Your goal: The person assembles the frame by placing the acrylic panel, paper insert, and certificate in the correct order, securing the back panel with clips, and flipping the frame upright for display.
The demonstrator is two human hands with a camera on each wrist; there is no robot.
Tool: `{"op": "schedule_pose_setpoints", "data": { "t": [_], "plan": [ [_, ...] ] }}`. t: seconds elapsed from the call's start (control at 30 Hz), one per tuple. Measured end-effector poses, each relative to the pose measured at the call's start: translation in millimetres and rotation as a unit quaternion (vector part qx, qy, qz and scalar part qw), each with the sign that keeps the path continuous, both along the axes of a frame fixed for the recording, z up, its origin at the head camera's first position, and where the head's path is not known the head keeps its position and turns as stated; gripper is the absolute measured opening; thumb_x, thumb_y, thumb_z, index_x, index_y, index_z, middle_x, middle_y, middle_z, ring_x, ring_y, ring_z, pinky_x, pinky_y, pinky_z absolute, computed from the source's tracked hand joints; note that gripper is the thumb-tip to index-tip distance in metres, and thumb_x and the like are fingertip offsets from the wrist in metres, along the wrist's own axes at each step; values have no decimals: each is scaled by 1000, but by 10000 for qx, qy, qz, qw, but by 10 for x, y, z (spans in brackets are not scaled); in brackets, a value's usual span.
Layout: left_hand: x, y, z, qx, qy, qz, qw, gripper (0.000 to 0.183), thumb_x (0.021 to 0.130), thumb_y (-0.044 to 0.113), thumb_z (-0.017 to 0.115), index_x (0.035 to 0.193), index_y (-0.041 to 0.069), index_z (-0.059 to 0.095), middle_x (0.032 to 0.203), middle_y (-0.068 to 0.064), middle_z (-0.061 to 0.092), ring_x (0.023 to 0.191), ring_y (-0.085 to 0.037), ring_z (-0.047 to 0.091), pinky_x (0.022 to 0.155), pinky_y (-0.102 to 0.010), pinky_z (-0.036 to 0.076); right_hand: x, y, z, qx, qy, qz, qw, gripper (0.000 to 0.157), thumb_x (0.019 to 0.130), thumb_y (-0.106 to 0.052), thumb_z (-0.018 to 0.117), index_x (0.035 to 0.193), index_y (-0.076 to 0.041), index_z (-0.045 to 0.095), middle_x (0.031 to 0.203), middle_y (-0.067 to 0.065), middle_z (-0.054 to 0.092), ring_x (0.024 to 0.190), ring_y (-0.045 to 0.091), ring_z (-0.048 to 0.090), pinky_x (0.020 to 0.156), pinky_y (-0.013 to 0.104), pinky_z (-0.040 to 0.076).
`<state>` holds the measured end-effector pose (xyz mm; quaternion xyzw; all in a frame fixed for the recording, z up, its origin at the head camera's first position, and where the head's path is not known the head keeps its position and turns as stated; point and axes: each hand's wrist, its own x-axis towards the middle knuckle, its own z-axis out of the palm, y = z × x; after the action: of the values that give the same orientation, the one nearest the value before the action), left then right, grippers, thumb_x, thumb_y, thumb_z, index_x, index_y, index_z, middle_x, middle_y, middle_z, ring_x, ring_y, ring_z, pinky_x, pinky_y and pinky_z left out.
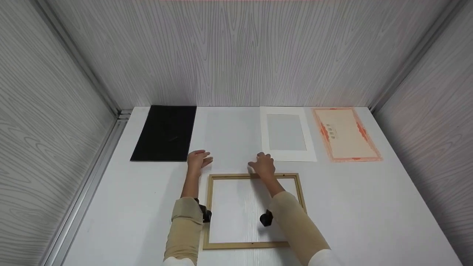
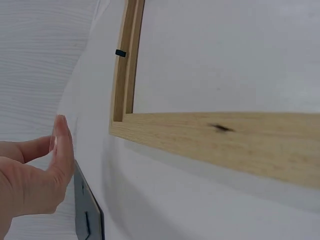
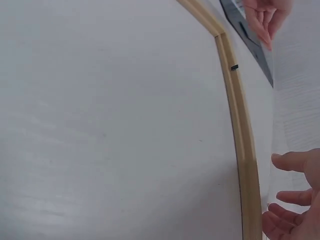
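Observation:
A thin, pale grey see-through sheet (image 1: 232, 135) lies flat between a black board (image 1: 164, 133) and a white mat with a window cut in it (image 1: 288, 155). My left hand (image 1: 197, 161) is at the sheet's near left corner, fingers fairly straight and thumb apart. At the near right corner is my right hand (image 1: 264, 164), its fingers spread and slightly bent. Whether either hand touches the sheet's edge is hard to tell. Below both hands, a light wooden frame (image 1: 229, 245) rests on the table, partly hidden by the right forearm.
A cream certificate with an orange border (image 1: 349, 136) lies at the back right of the white table (image 1: 369, 207). Grey wood-patterned panels (image 1: 229, 51) rise behind the table and on both sides. Small dark fittings (image 2: 121, 53) sit on the frame.

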<state>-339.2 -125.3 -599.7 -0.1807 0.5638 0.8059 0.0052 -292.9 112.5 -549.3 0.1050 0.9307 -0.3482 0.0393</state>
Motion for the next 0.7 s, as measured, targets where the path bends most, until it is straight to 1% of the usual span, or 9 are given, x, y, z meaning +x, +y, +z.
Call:
{"op": "schedule_pose_setpoints", "data": {
  "t": [0.07,0.1,0.13,0.17,0.2,0.33,0.4,0.47,0.7],
  "plan": [
    [207,73,325,292,-27,-63,9996,30,87,-5,55,114,-14,47,107,-28,57,77,-27,65,72,-30,52,12,33,42,-821,37,-349,9960,57,83,-21,67,127,6,45,114,23,50,103,36,51,81,42,45],
    [309,120,500,333,-187,-26,9993,32,89,-5,51,119,-15,44,113,-30,53,78,-26,65,75,-31,51,17,48,56,-1374,4,-554,9890,59,84,-19,66,131,7,40,116,24,50,103,36,53,83,40,46],
    [359,138,555,466,-150,-19,9988,33,90,-6,51,120,-15,43,115,-30,52,75,-23,64,74,-29,51,22,64,71,-2030,-47,-751,9763,61,85,-15,65,133,8,36,116,25,50,103,35,54,84,38,46],
    [389,151,577,576,-129,-18,9983,33,90,-6,50,121,-15,42,115,-30,52,72,-20,64,72,-28,52,28,80,82,-2716,-114,-957,9576,61,86,-12,63,135,8,32,116,26,51,102,35,56,84,37,47],
    [514,214,794,464,-344,72,9983,36,91,-8,45,124,-17,36,120,-32,47,74,-21,63,76,-29,51,41,94,98,-3387,-200,-1145,9337,60,87,-9,61,136,8,30,117,27,52,101,34,57,84,35,48],
    [605,288,816,706,-305,93,9970,36,91,-8,46,124,-17,35,118,-30,46,75,-21,63,77,-30,50,99,160,130,-5408,-455,-1817,8200,54,90,3,53,138,7,29,118,27,52,101,30,59,82,29,48],
    [656,330,810,783,-296,67,9965,37,91,-7,47,124,-17,33,116,-29,46,78,-23,62,78,-31,50,136,185,139,-5784,-368,-1956,7911,52,90,5,51,138,6,30,120,27,51,99,29,61,81,28,48],
    [707,368,795,811,-319,30,9962,37,91,-7,47,124,-16,33,113,-27,46,80,-25,62,79,-32,50,169,208,146,-5903,-162,-2009,7816,50,91,6,50,137,5,32,119,28,49,96,29,62,80,28,48],
    [882,466,705,1123,-497,-153,9923,34,90,-7,50,120,-13,36,118,-28,44,81,-24,62,80,-32,49,264,321,170,-5740,417,-1887,7957,46,89,9,50,133,6,37,117,35,48,81,26,66,74,29,51]
  ]
}}
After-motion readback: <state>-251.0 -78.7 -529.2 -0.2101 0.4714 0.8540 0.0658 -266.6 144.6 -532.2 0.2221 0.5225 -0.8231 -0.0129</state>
